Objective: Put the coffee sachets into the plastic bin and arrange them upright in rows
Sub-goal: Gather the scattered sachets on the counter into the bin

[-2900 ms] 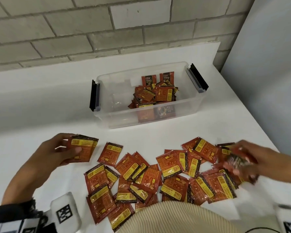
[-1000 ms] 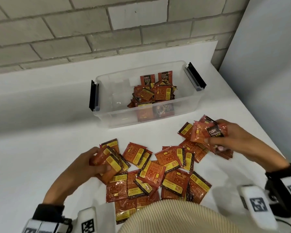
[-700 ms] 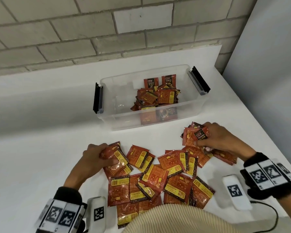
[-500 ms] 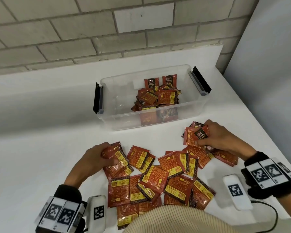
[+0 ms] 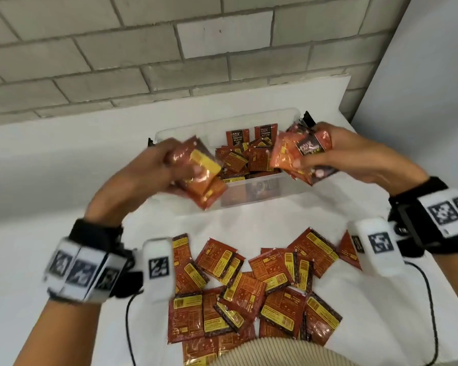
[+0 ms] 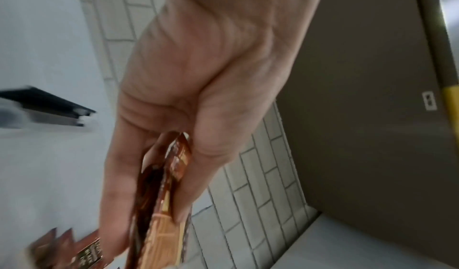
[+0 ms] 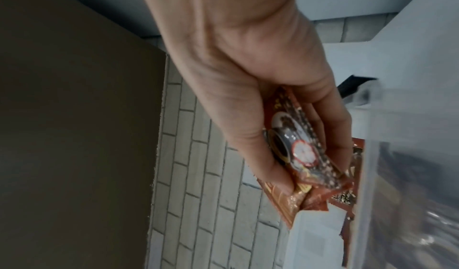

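My left hand (image 5: 167, 165) holds a small stack of red-and-yellow coffee sachets (image 5: 202, 180) above the left half of the clear plastic bin (image 5: 251, 196). In the left wrist view the thumb and fingers (image 6: 114, 204) pinch that stack (image 6: 161, 190). My right hand (image 5: 336, 157) grips another bunch of sachets (image 5: 299, 151) over the bin's right end; the right wrist view shows the bunch (image 7: 298, 151) clamped in the fingers beside the bin wall (image 7: 397, 155). Inside the bin lies a loose heap of sachets (image 5: 246, 159), two standing against the far wall. Many sachets (image 5: 254, 286) lie flat on the white table.
The white table (image 5: 50, 180) runs back to a grey brick wall (image 5: 143, 48). A grey panel (image 5: 434, 88) stands at the right. The bin has a black clip handle (image 5: 308, 118) at its right end. Wrist trackers with cables (image 5: 127, 326) hang at both arms.
Both hands have lifted off the table pile with their sachets and moved forward to above the bin. The view has tilted down and closer to the table.
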`<state>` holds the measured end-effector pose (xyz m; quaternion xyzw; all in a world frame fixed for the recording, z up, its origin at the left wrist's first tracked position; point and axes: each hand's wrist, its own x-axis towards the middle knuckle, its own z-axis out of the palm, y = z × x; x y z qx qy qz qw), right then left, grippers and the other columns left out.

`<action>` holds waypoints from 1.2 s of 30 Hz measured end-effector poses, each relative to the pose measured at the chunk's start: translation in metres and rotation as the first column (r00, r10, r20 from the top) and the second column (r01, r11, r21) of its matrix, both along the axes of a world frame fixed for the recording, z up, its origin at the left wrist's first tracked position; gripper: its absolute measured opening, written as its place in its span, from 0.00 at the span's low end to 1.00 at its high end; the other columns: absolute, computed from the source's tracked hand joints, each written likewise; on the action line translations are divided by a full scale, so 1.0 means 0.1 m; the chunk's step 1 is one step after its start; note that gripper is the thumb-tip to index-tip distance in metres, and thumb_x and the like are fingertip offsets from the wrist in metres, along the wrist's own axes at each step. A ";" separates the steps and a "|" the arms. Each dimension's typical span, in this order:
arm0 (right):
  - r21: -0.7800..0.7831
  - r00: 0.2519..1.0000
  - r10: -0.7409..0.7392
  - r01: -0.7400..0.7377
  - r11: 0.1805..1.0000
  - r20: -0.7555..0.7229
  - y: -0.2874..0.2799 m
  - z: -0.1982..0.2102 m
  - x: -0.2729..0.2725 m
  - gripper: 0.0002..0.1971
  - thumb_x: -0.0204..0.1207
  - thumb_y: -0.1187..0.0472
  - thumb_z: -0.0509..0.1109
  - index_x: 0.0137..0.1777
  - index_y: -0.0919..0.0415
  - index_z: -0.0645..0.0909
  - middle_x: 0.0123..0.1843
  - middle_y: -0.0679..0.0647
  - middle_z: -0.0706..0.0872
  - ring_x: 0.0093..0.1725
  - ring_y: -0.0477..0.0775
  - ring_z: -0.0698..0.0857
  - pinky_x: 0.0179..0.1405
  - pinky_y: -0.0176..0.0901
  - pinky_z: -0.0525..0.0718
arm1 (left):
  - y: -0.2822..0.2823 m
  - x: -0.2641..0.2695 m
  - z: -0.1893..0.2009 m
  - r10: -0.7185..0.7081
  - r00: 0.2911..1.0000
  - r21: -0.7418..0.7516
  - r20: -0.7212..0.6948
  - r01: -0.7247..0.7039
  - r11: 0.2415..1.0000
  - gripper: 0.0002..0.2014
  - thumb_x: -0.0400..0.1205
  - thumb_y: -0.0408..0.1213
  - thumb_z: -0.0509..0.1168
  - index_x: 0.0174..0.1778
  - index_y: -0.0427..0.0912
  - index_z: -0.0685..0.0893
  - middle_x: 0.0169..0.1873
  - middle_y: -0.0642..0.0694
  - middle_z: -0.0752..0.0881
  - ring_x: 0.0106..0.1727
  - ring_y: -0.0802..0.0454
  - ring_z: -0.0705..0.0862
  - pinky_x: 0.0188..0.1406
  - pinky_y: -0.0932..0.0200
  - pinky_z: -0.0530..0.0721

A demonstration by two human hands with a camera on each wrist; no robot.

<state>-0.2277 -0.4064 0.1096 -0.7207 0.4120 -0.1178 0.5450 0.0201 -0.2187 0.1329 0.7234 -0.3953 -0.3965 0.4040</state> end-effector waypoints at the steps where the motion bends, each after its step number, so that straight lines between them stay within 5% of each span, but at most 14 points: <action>1: -0.014 1.000 0.005 -0.005 1.000 -0.002 -0.06 0.02 0.08 0.19 0.68 0.70 0.78 0.52 0.56 0.75 0.46 0.54 0.87 0.38 0.44 0.89 0.29 0.33 0.85 | -0.15 0.01 0.03 0.015 1.000 -0.025 0.017 -0.015 1.000 0.16 0.77 0.32 0.71 0.60 0.38 0.77 0.48 0.42 0.88 0.47 0.47 0.90 0.36 0.63 0.88; 4: -0.019 0.998 0.020 -0.021 1.000 -0.058 -0.26 -0.01 0.38 0.19 0.67 0.66 0.81 0.53 0.62 0.76 0.43 0.57 0.86 0.35 0.45 0.89 0.24 0.30 0.81 | -0.60 0.07 0.00 0.026 0.999 -0.043 -0.034 -0.028 0.999 0.19 0.78 0.29 0.71 0.63 0.37 0.75 0.52 0.41 0.86 0.51 0.47 0.89 0.41 0.56 0.90; 6: 0.004 0.995 0.001 -0.001 1.000 -0.096 -0.37 -0.10 0.54 0.29 0.63 0.61 0.84 0.60 0.62 0.73 0.50 0.59 0.85 0.42 0.49 0.89 0.29 0.35 0.83 | -0.85 0.09 -0.08 0.024 0.997 -0.003 -0.075 -0.025 1.000 0.20 0.78 0.28 0.71 0.64 0.39 0.73 0.54 0.39 0.85 0.53 0.44 0.88 0.41 0.56 0.90; 11: -0.006 0.992 -0.023 0.023 1.000 -0.126 -0.47 -0.27 0.75 0.31 0.67 0.70 0.79 0.67 0.60 0.67 0.56 0.56 0.78 0.47 0.49 0.82 0.34 0.37 0.84 | -1.23 0.05 -0.36 0.050 0.991 0.092 -0.128 -0.038 0.995 0.25 0.77 0.20 0.69 0.66 0.36 0.68 0.58 0.36 0.82 0.54 0.42 0.87 0.39 0.55 0.91; 14: -0.033 0.989 0.002 -0.007 0.999 -0.146 -0.50 -0.36 0.81 0.38 0.67 0.70 0.79 0.72 0.59 0.62 0.57 0.55 0.77 0.51 0.52 0.82 0.42 0.37 0.84 | -1.33 0.07 -0.50 0.019 0.998 0.118 -0.068 -0.011 0.993 0.35 0.74 0.18 0.70 0.73 0.39 0.64 0.65 0.34 0.79 0.59 0.42 0.83 0.36 0.58 0.89; 17: -0.077 0.982 0.023 -0.038 0.996 -0.186 -0.51 -0.37 0.79 0.43 0.68 0.67 0.80 0.78 0.57 0.58 0.66 0.57 0.75 0.61 0.55 0.78 0.63 0.45 0.80 | -1.32 0.09 -0.53 -0.038 0.999 0.186 0.007 0.036 0.982 0.44 0.73 0.21 0.72 0.80 0.44 0.57 0.65 0.37 0.81 0.64 0.41 0.80 0.54 0.48 0.83; 19: -0.132 0.980 0.016 -0.043 0.990 -0.198 -0.50 -0.34 0.74 0.40 0.69 0.65 0.79 0.77 0.56 0.61 0.72 0.57 0.71 0.66 0.54 0.74 0.62 0.45 0.77 | -1.27 0.09 -0.51 -0.057 0.993 0.206 0.102 0.035 0.978 0.42 0.74 0.24 0.73 0.81 0.45 0.59 0.70 0.42 0.77 0.70 0.42 0.74 0.64 0.44 0.76; 21: -0.170 0.977 0.020 -0.057 0.984 -0.213 -0.46 -0.27 0.65 0.39 0.70 0.62 0.79 0.78 0.54 0.62 0.77 0.54 0.68 0.71 0.54 0.72 0.52 0.42 0.77 | -1.17 0.10 -0.47 -0.049 0.972 0.176 0.228 0.008 0.984 0.37 0.74 0.27 0.74 0.78 0.47 0.67 0.72 0.43 0.72 0.70 0.44 0.73 0.62 0.53 0.74; 24: -0.251 0.986 -0.004 -0.040 0.967 -0.169 -0.35 -0.14 0.41 0.29 0.72 0.58 0.78 0.71 0.52 0.70 0.69 0.47 0.75 0.66 0.49 0.75 0.35 0.40 0.72 | -0.91 0.09 -0.41 -0.013 0.937 0.080 0.349 -0.016 0.997 0.28 0.74 0.28 0.74 0.69 0.49 0.77 0.67 0.46 0.76 0.66 0.49 0.75 0.56 0.59 0.74; 28: -0.273 0.999 0.014 -0.023 0.962 -0.035 -0.10 -0.14 -0.13 0.12 0.69 0.63 0.79 0.49 0.52 0.81 0.49 0.52 0.87 0.47 0.47 0.84 0.47 0.39 0.76 | -0.34 -0.04 -0.29 -0.072 0.931 -0.067 0.359 0.103 0.992 0.16 0.76 0.31 0.74 0.57 0.49 0.83 0.51 0.53 0.84 0.51 0.60 0.83 0.46 0.68 0.79; 30: -0.274 0.990 0.006 -0.046 0.961 -0.143 0.02 -0.26 -0.44 0.12 0.68 0.61 0.80 0.48 0.52 0.81 0.45 0.49 0.86 0.44 0.47 0.84 0.48 0.41 0.77 | -0.04 -0.10 -0.30 -0.177 0.920 -0.053 0.350 0.209 0.977 0.13 0.78 0.30 0.71 0.54 0.51 0.83 0.45 0.53 0.85 0.46 0.64 0.84 0.45 0.73 0.81; 33: -0.276 0.883 -0.033 -0.111 0.955 -0.469 0.17 -0.59 -0.86 0.23 0.68 0.52 0.80 0.60 0.54 0.77 0.56 0.51 0.82 0.52 0.50 0.81 0.46 0.42 0.77 | 0.31 -0.06 -0.56 -0.375 0.841 0.151 0.390 0.343 0.927 0.15 0.80 0.31 0.67 0.52 0.60 0.80 0.46 0.55 0.86 0.47 0.66 0.84 0.51 0.69 0.84; 36: -0.181 0.701 -0.024 -0.151 0.972 -0.713 0.30 -0.91 -1.13 0.41 0.64 0.45 0.81 0.75 0.54 0.67 0.70 0.58 0.71 0.70 0.62 0.69 0.65 0.55 0.73 | 0.53 0.08 -0.96 -0.447 0.791 0.365 0.418 0.304 0.880 0.18 0.81 0.33 0.67 0.59 0.62 0.78 0.61 0.52 0.81 0.62 0.55 0.79 0.61 0.55 0.82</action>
